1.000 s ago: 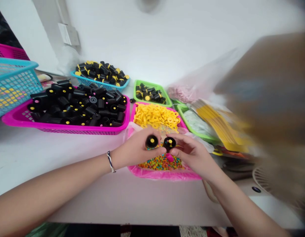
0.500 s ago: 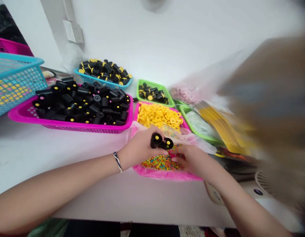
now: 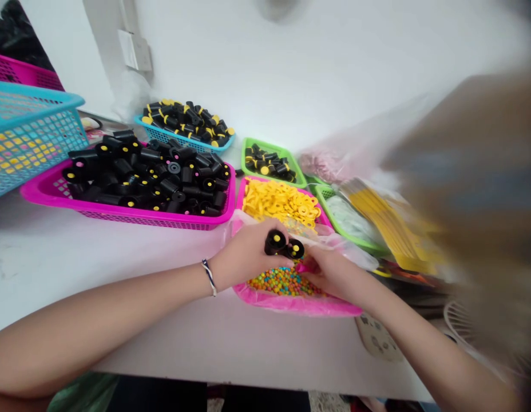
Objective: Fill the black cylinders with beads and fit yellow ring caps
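My left hand (image 3: 250,252) is closed around two short black plastic cylinders (image 3: 274,242), their open ends turned toward me with yellow dots inside. It hovers over a pink basket lined with clear plastic (image 3: 295,303), which holds many small multicoloured beads (image 3: 276,281). My right hand (image 3: 334,272) is beside the cylinders, fingers pinched on a small bright pink piece (image 3: 303,267) whose shape is mostly hidden. Its fingertips are close against the right cylinder; whether they touch it I cannot tell.
A magenta basket (image 3: 162,220) heaped with black cylinders stands left. Behind are a blue basket (image 3: 183,140), a green basket (image 3: 272,143) and yellow rings (image 3: 282,203). At right lie yellow packets (image 3: 381,220) and a fan (image 3: 458,323); a blurred brown shape (image 3: 475,171) blocks the far right.
My right hand has moved up and closer to the black cylinders, bringing the pink piece along. The left hand keeps its hold, and the whole view has shifted slightly.
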A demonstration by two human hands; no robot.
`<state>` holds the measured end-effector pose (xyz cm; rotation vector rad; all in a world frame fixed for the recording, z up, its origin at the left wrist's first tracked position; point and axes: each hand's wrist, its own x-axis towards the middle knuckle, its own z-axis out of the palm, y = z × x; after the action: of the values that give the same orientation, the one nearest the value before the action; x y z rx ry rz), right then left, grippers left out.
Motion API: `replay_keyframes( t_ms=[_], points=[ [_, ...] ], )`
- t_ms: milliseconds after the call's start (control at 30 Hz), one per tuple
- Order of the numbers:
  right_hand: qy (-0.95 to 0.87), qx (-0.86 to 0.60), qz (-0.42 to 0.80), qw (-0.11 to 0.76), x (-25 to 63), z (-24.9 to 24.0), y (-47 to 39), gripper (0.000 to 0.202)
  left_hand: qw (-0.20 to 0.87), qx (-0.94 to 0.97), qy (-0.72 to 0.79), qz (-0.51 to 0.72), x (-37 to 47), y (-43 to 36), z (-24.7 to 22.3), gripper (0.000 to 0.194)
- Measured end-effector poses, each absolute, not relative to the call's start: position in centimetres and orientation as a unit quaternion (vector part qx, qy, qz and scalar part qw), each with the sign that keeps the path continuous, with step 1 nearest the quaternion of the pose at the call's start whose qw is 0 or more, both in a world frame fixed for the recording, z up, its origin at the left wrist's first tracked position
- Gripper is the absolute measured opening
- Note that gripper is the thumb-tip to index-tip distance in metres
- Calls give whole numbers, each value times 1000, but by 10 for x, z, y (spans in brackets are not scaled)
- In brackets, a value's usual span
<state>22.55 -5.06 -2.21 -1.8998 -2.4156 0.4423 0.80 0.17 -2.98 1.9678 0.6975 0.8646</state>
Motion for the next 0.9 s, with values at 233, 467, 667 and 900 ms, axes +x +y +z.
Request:
replay_keyframes(
  t_ms=[233,467,667,900],
  points=[
    [-822,-531,202,38,204,-17,-52,14,426,781,283,357,8,1,-28,29],
    [-775,-573,252,87,183,-27,-49,17,412,778,292,375,8,1,-31,33],
    [-745,-577,315,112,185,-25,-46,11,422,770,293,379,7,2,-30,37],
    [-702,-553,392,218,199,-21,-53,30,413,772,282,392,8,3,-32,42]
  ],
)
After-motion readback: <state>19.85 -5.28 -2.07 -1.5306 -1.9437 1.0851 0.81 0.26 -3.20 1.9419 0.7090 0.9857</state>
